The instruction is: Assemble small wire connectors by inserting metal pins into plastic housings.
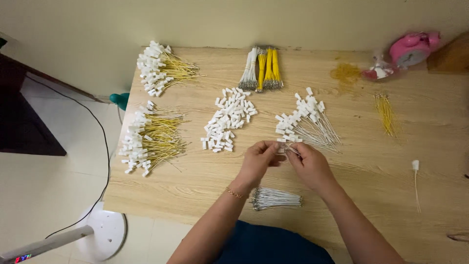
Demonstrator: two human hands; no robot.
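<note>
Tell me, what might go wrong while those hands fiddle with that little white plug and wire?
The left hand and right hand pinch a small white connector and thin wire; it could slip and drop among the loose white connectors. A forearm might sweep the white wire bundle at the table edge onto the floor. Finished white wires beside the hands could tangle.

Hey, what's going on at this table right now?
A person seated at a wooden table has both hands together, left hand and right hand pinching a thin white wire with a small white connector. Around them lie loose white connectors, piles of finished yellow wires and white wires, plus a bare white wire bundle.
</note>
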